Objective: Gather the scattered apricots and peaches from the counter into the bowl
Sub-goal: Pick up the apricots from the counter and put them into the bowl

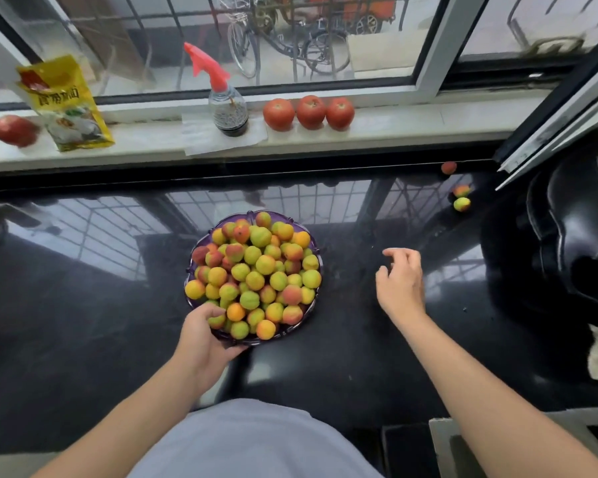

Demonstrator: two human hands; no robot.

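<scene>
Your L hand (204,334) grips purple bowl (311,307) rim, bowl heaped w/ fruit (256,267); R hand (401,282) loose, holding nothing.

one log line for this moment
left hand: holds bowl rim | right hand: empty, over counter | three fruits loose far right

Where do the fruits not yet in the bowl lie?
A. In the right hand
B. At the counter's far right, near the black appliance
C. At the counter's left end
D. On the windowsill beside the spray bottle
B: three loose fruits lie at the far right of the counter, away from the bowl; the right hand holds nothing.
</scene>
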